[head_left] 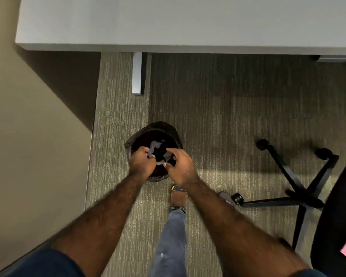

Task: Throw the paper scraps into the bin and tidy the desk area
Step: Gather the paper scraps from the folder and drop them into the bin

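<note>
Directly below you, both of your hands hang over the mouth of the bin [173, 130], a small round one with a dark liner, standing on the striped carpet [218, 108] near the middle of the view. Your left hand [141, 161] sits over the rim at about 8 o'clock of the opening, its fingers curled tight; it looks to pinch the near edge of a pale paper scrap [154, 147], though motion blur makes that hard to confirm. Your right hand [179, 166] is over the rim at about 4 o'clock, thumb and fingers bent in a loose, half-wide curl with nothing visibly between them. More pale paper [168, 156] lies down inside the liner, between the two hands. At 12 o'clock the grey desk [168, 23] spans the top of the view, one of its legs [137, 73] standing on the carpet beyond the bin. At 3 o'clock is the black star base of an office chair [300, 188], its casters on the carpet. Your sandalled foot [178, 196] stands just at 6 o'clock of the bin, and a beige wall [28, 136] runs along 9 o'clock.
</note>
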Demonstrator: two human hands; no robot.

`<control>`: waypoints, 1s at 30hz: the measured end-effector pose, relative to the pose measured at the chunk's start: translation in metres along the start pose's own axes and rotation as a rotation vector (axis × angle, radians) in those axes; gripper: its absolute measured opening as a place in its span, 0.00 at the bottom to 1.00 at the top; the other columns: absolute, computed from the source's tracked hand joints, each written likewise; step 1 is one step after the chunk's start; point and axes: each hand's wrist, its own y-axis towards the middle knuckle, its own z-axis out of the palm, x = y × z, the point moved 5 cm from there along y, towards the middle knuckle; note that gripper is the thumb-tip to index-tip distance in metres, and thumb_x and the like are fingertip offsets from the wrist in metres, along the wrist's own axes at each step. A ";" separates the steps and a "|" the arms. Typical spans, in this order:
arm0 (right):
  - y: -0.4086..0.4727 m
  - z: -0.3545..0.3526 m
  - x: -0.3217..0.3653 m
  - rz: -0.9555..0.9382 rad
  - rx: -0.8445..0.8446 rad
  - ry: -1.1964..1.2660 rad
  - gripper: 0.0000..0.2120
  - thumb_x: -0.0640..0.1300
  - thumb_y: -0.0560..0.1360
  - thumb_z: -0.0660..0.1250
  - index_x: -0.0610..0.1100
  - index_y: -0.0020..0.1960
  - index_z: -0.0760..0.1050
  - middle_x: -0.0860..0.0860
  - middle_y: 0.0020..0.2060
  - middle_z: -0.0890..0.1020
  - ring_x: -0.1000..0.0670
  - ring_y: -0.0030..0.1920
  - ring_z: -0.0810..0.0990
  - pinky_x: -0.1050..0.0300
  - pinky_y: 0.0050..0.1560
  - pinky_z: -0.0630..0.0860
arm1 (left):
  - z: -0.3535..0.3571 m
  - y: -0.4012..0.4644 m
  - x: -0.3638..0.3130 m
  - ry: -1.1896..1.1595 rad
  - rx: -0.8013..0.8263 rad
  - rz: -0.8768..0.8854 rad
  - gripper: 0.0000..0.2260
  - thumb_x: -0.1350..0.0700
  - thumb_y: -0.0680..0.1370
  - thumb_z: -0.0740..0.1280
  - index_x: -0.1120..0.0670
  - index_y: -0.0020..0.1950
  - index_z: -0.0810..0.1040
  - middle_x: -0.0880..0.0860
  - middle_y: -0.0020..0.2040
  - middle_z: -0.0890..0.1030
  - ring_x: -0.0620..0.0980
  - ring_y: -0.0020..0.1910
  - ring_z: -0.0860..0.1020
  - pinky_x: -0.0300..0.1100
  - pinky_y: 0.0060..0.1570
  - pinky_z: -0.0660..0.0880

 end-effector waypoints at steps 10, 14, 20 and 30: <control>-0.062 -0.091 -0.071 0.041 -0.196 0.051 0.27 0.47 0.76 0.75 0.53 0.73 0.73 0.54 0.69 0.75 0.51 0.68 0.75 0.49 0.70 0.74 | 0.078 -0.065 -0.082 0.053 0.066 0.236 0.16 0.57 0.78 0.71 0.56 0.66 0.78 0.54 0.55 0.82 0.54 0.55 0.81 0.47 0.58 0.77; -0.093 -0.157 -0.110 0.058 -0.349 0.000 0.31 0.48 0.75 0.76 0.54 0.75 0.70 0.54 0.72 0.71 0.51 0.73 0.70 0.47 0.74 0.70 | 0.124 -0.114 -0.135 0.090 0.102 0.440 0.20 0.53 0.79 0.71 0.54 0.70 0.75 0.52 0.57 0.81 0.52 0.57 0.80 0.50 0.57 0.78; -0.144 -0.263 -0.156 0.111 -0.567 -0.074 0.35 0.47 0.73 0.76 0.55 0.77 0.68 0.53 0.76 0.67 0.50 0.78 0.62 0.45 0.77 0.63 | 0.193 -0.195 -0.200 0.129 0.212 0.787 0.22 0.52 0.80 0.71 0.56 0.72 0.74 0.54 0.64 0.80 0.53 0.63 0.79 0.50 0.65 0.75; -0.248 -0.403 -0.258 0.330 -0.901 -0.069 0.37 0.44 0.66 0.80 0.54 0.73 0.73 0.46 0.74 0.71 0.41 0.75 0.67 0.40 0.74 0.67 | 0.300 -0.336 -0.258 0.305 0.412 1.188 0.26 0.41 0.82 0.63 0.57 0.74 0.73 0.54 0.70 0.77 0.50 0.70 0.72 0.41 0.71 0.67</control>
